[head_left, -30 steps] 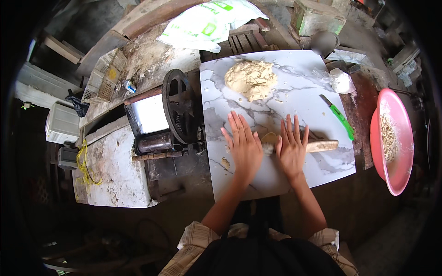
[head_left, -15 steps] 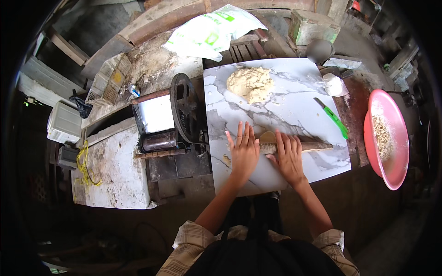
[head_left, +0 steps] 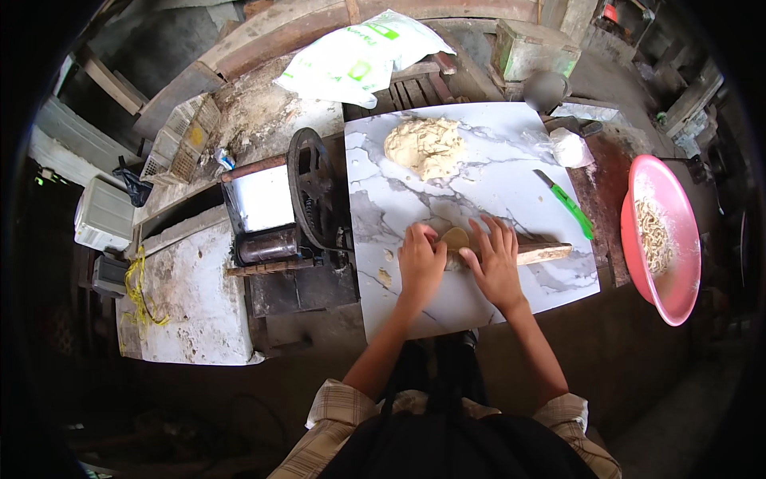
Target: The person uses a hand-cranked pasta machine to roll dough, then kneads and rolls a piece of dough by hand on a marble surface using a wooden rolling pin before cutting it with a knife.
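Note:
My left hand (head_left: 421, 262) is closed, its fingers curled down by the left end of a flat wooden bar; what is in them, if anything, is hidden. My right hand (head_left: 496, 259) rests over the wooden bar (head_left: 546, 253), fingers apart and thumb pointing towards the left hand. Between the two hands shows a small round tan piece (head_left: 456, 238), close to both thumbs; I cannot tell what it is. A lump of pale dough (head_left: 425, 148) sits farther back on the marble-patterned board (head_left: 495, 199). To the right lies a knife with a green handle (head_left: 573, 211).
A hand-cranked roller machine (head_left: 275, 207) with a large wheel stands left of the board. On the right is a pink basin (head_left: 692, 239) holding floured strands (head_left: 654, 238). A white sack (head_left: 351, 64), a small plastic bag (head_left: 570, 148) and a plastic basket (head_left: 183, 140) lie farther back.
The left hand's fingers, stretched out before, have curled in. My right hand's fingers have spread and reach a little farther away. The whole view has shifted slightly.

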The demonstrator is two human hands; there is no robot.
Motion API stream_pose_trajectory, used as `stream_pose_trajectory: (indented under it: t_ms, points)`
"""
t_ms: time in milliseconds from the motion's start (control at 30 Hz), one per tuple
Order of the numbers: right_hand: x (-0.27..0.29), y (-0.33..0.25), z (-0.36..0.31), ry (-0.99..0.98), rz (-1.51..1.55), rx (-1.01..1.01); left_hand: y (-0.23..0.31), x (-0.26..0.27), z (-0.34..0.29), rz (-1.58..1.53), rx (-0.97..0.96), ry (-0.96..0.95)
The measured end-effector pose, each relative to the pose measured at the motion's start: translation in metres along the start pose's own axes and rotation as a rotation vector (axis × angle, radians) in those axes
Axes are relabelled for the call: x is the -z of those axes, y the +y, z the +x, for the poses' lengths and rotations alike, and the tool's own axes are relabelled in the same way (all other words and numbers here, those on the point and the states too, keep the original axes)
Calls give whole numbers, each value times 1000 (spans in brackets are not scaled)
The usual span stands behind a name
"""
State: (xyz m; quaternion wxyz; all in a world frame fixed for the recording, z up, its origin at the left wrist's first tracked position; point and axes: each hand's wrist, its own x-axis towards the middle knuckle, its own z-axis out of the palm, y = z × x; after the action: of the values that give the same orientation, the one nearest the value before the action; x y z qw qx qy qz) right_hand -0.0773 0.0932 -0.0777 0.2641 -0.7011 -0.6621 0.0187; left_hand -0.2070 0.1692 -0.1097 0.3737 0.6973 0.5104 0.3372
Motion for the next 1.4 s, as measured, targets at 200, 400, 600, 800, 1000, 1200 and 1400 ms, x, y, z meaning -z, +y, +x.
stream_pose_trajectory:
  t_ms: [200,400,600,800,1000,1200,1400]
  points:
    - [-33,2,59,210,-405,-118,6,-12,61,402,-45,221]
    - [-38,18,74,117,-391,-95,4,-20,59,425,-133,202]
    - [-25,5,5,-6,-198,-89,19,-6,-10,418,-222,96]
    - [-35,17,69,66,-312,-60,13,-20,63,419,-157,184]
    - [-40,15,69,83,-349,-70,13,-19,63,368,-250,151]
    - [-28,-4,12,-11,-273,-126,16,-10,2,311,-348,92]
    - [-38,5,69,69,-352,-65,14,-16,64,236,-293,155]
